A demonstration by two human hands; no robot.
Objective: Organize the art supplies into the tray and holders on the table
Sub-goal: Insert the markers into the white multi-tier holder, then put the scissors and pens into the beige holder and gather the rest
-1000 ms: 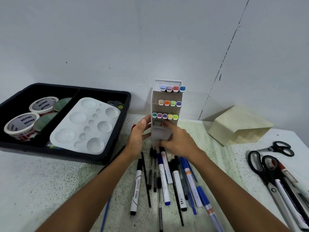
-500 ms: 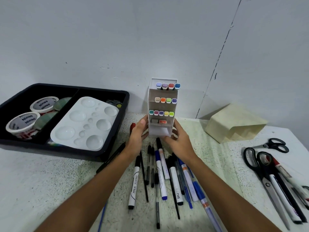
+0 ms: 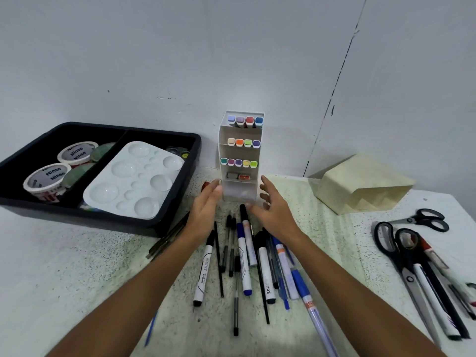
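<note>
A white tiered marker holder (image 3: 239,188) stands upright against the wall, its shelves filled with coloured markers and two small erasers. My left hand (image 3: 206,204) sits just left of its base with fingers straight, barely touching or just off it. My right hand (image 3: 273,207) hovers at the holder's right side, fingers relaxed and apart from it. Several pens and markers (image 3: 244,258) lie loose on the table between my forearms. A black tray (image 3: 180,202) at the left holds a white paint palette (image 3: 134,181) and tape rolls (image 3: 47,179).
A cream holder (image 3: 360,186) lies on its side at the right. Scissors (image 3: 401,251) and more markers (image 3: 438,292) lie at the far right. A black pen (image 3: 167,238) lies by the tray's corner. The wall is close behind the holder.
The marker holder was pushed back to the wall. My right hand left the holder's front, gripped its side with the left, and both hands have now come off and opened.
</note>
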